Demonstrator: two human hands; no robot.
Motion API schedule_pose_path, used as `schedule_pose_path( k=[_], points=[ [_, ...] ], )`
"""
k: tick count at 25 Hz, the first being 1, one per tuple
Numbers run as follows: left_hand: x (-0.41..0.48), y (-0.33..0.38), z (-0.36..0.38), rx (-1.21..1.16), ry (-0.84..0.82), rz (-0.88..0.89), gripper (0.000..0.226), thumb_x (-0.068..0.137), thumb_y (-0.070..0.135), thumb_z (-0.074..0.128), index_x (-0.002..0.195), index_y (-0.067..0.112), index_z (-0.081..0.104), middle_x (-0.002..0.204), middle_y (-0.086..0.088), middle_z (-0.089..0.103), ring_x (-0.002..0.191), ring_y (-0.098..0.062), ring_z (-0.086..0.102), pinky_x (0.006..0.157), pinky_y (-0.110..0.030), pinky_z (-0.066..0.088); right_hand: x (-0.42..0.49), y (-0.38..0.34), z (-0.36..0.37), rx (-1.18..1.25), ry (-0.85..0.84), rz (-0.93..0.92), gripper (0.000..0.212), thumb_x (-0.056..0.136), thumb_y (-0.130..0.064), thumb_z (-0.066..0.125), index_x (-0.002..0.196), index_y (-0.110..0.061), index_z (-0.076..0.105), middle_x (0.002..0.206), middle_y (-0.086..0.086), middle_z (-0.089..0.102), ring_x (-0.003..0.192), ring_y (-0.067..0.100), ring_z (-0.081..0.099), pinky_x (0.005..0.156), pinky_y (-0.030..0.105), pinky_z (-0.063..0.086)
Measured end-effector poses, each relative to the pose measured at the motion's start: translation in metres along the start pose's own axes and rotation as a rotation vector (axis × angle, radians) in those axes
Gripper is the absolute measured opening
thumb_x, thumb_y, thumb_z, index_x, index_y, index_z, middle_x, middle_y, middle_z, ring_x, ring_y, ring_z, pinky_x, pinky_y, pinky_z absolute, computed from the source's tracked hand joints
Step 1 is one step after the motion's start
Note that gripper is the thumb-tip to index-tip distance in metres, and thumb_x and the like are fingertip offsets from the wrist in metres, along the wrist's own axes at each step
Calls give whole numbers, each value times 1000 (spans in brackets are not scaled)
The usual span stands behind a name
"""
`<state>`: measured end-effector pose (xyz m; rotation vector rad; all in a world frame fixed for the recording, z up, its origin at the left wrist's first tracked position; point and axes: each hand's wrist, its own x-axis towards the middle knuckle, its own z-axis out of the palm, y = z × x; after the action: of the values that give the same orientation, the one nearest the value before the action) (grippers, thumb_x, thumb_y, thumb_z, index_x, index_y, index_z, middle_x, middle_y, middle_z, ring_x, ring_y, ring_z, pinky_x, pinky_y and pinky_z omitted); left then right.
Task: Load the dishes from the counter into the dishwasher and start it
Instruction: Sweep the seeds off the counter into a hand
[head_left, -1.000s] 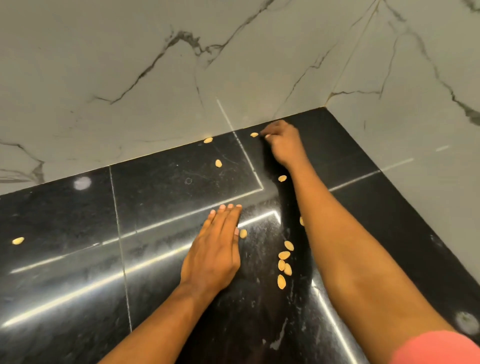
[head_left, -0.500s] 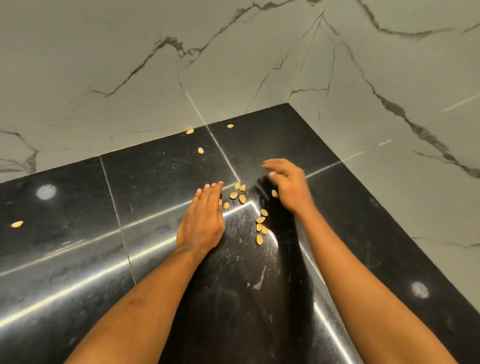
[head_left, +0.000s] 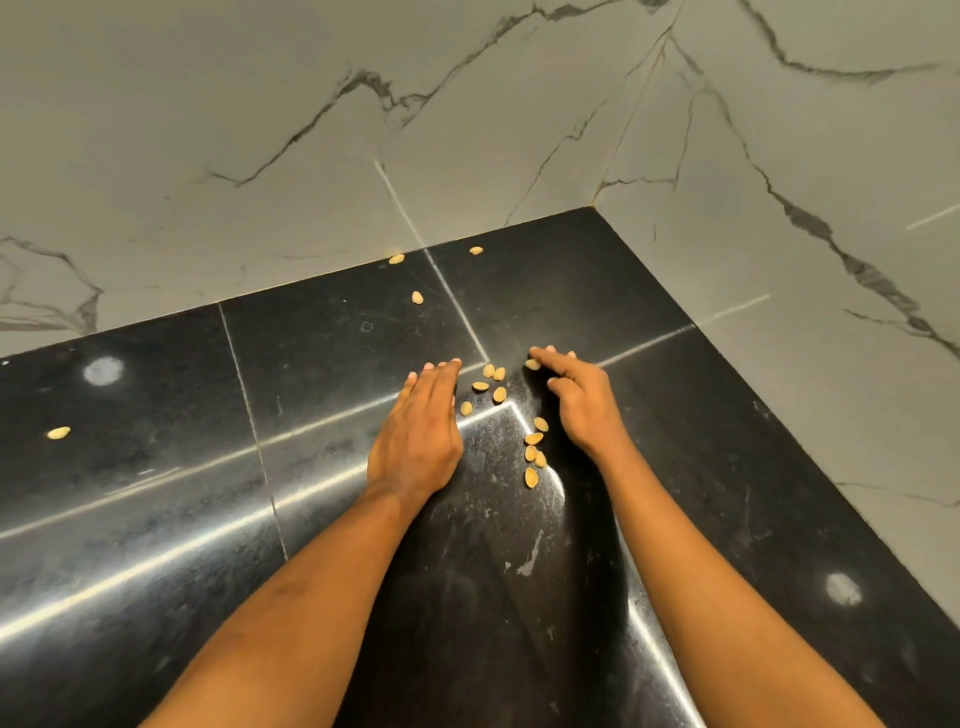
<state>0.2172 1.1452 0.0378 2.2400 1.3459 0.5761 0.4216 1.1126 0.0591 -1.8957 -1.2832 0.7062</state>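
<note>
Several small tan nut shells lie scattered on the glossy black counter, most of them in a loose cluster between my two hands. My left hand rests flat on the counter with straight fingers, just left of the cluster. My right hand lies on its edge to the right of the shells, fingers loosely curved, fingertips touching one shell. No dishes and no dishwasher are in view.
Grey marble walls meet at a corner behind the counter. Three stray shells lie near the back wall, and one more shell sits far left. White smears mark the counter in front of me.
My right hand came back from the far wall to the shell cluster, dragging shells with it. The shells now lie closer together between my hands. My left hand stays flat on the counter.
</note>
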Motion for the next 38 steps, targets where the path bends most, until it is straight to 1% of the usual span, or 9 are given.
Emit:
schedule_pose_path(
  k=[2, 4, 7, 10, 17, 21, 25, 31, 38],
  points=[
    [2, -2, 1, -17, -18, -13, 52, 104, 9, 31, 155, 17, 24, 160, -6, 28, 150, -16, 16, 119, -19, -3, -16, -4, 10, 82, -38, -26, 47, 82, -3, 45, 122, -12, 67, 121, -3, 65, 119, 6, 55, 109, 18, 30],
    [0, -2, -1, -34, -2, -17, 50, 105, 12, 32, 154, 15, 27, 160, -6, 30, 150, -17, 17, 121, -23, 0, -30, -5, 10, 172, 48, 13, 48, 78, -11, 45, 120, -11, 68, 117, -5, 67, 112, 4, 59, 101, 15, 40],
    [4, -1, 0, -79, 116, -133, 47, 104, 16, 35, 151, 10, 34, 157, -8, 35, 149, -21, 21, 124, -30, 5, -39, 8, 0, 202, 246, 80, 38, 86, -6, 49, 119, -6, 67, 117, 0, 66, 115, 13, 59, 91, 2, 39],
    [30, -11, -6, -153, 171, -261, 45, 103, 15, 38, 148, 7, 39, 152, -9, 41, 146, -22, 28, 124, -32, 9, -38, 12, 2, 185, 205, 70, 35, 90, -8, 49, 120, -6, 67, 119, 3, 67, 115, 14, 60, 89, 0, 38],
    [118, -34, -21, -145, 136, -190, 48, 101, 18, 44, 147, 7, 39, 153, -12, 39, 144, -27, 31, 123, -39, 15, -40, 21, 2, 163, 203, -13, 43, 86, -23, 45, 120, -10, 68, 119, -3, 66, 109, -17, 54, 93, 2, 37],
    [178, -55, -18, -48, 169, -184, 43, 98, 18, 46, 138, 3, 49, 137, -20, 51, 128, -35, 45, 111, -41, 33, -33, 29, 7, 184, 226, -7, 40, 86, -22, 48, 118, -11, 69, 115, -5, 69, 112, -7, 58, 95, 11, 41],
    [187, -45, -2, 36, 59, -18, 37, 101, 17, 41, 132, 3, 55, 134, -17, 53, 126, -32, 46, 108, -37, 33, -32, 30, 7, 176, 258, -42, 37, 87, -19, 47, 115, -11, 71, 112, -7, 69, 109, -3, 60, 93, 12, 43],
    [122, 14, 28, -100, -87, 182, 35, 103, 19, 42, 132, 10, 58, 133, -5, 58, 124, -19, 52, 105, -31, 37, -34, 26, 4, 189, 257, -11, 39, 87, -23, 47, 115, -12, 71, 114, -1, 71, 109, 3, 62, 96, 18, 46],
    [185, 0, 22, -150, -18, 18, 47, 103, 21, 41, 148, 9, 41, 155, -8, 34, 142, -22, 33, 117, -34, 25, -34, 27, 2, 301, 255, 5, 39, 87, -21, 47, 115, -11, 71, 114, -2, 71, 109, 0, 62, 93, 14, 45]
  ],
)
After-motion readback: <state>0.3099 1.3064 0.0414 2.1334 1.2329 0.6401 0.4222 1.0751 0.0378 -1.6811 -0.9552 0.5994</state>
